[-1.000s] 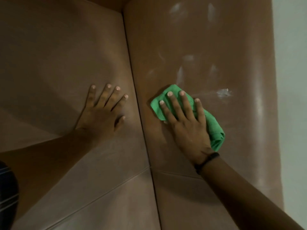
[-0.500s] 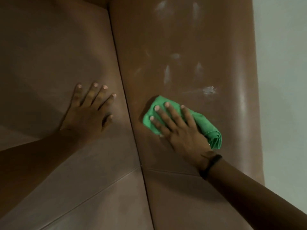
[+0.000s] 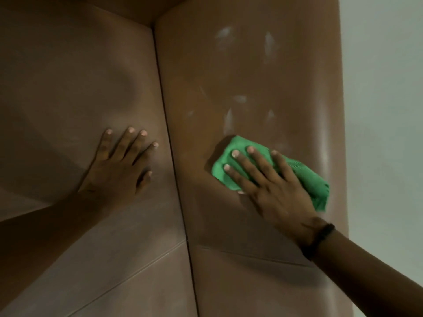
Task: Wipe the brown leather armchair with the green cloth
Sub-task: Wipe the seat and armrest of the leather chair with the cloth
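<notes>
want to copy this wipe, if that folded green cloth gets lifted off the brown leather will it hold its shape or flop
The folded green cloth would probably flop open: its edges look soft and bunched under the right hand. It seems light, since flat fingers alone pin it. On the smooth brown leather armchair it likely slides easily.

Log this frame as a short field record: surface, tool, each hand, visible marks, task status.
surface: brown leather armchair
tool: green cloth, bunched
right hand: flat on the cloth, fingers spread, pressing it onto the right panel
left hand: bare, palm flat on the left panel
marks: whitish smears above the cloth
wrist: dark band on the right wrist
status: wiping under way, smears not yet cleared
</notes>
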{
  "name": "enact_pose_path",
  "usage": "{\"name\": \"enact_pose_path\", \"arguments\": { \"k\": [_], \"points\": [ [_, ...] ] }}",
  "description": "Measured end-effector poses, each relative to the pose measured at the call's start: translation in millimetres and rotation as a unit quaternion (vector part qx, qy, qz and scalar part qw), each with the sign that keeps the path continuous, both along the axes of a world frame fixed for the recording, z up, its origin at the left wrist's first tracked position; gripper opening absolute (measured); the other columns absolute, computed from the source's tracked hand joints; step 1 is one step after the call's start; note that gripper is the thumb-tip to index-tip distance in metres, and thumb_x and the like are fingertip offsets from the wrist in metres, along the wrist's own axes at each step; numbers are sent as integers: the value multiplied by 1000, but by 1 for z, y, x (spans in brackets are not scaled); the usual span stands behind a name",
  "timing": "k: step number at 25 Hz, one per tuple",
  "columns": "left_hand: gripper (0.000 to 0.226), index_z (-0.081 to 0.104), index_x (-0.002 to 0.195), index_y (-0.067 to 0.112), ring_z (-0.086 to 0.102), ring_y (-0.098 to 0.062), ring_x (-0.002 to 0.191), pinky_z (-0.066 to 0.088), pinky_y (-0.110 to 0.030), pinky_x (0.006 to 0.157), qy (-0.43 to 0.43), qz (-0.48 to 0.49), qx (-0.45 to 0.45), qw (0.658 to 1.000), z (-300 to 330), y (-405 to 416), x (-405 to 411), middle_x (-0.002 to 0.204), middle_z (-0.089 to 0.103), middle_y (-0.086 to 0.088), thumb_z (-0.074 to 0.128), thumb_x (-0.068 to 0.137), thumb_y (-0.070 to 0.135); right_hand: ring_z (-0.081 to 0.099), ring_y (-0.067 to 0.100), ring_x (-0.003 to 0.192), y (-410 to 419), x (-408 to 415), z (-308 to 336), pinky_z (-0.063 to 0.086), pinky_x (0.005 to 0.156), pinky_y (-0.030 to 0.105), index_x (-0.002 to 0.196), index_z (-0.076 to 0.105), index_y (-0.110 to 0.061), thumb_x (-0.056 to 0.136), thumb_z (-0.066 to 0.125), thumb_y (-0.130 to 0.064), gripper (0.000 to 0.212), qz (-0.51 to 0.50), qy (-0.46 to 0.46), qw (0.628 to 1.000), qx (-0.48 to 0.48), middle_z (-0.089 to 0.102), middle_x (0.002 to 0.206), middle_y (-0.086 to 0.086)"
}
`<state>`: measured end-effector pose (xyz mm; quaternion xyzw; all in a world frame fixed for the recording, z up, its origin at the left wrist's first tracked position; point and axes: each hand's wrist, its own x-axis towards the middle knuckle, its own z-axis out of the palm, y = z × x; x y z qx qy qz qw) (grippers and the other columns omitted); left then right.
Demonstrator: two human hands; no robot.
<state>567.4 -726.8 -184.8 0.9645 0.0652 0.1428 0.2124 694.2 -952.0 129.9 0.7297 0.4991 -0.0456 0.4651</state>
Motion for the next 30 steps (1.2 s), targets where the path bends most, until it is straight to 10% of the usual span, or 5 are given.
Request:
{"name": "enact_pose_path", "arguments": {
  "k": [15,19,25,30],
  "points": [
    [82,48,168,12,41,-39,164,17,-76,132,24,-43,19,999,15,22,14,175,44,-17,45,100,58,10,36,168,88,66,-20,1,130,61,174,22,-28,113,31,-48,65,-58,-107,984,128,14,182,11],
    [86,44,170,10,41,-39,163,21,-69,134,17,-50,37,998,9,62,45,176,42,-19,42,102,63,1,35,169,65,35,-47,-2,132,60,175,12,-27,116,35,-44,66,-5,-4,1000,-6,2,183,8],
    [85,37,173,16,31,-39,167,14,-61,137,21,-29,35,999,6,91,59,180,35,-18,41,103,65,7,39,168,103,75,-58,-1,132,61,174,21,-25,113,33,-46,66,-37,-90,987,127,13,182,12],
    [84,34,174,14,27,-40,168,14,-59,139,29,-22,35,999,8,91,56,181,31,-19,43,104,61,22,35,165,77,25,-88,24,130,62,172,28,-20,114,47,-45,66,54,12,998,-33,22,180,10]
  ]
}}
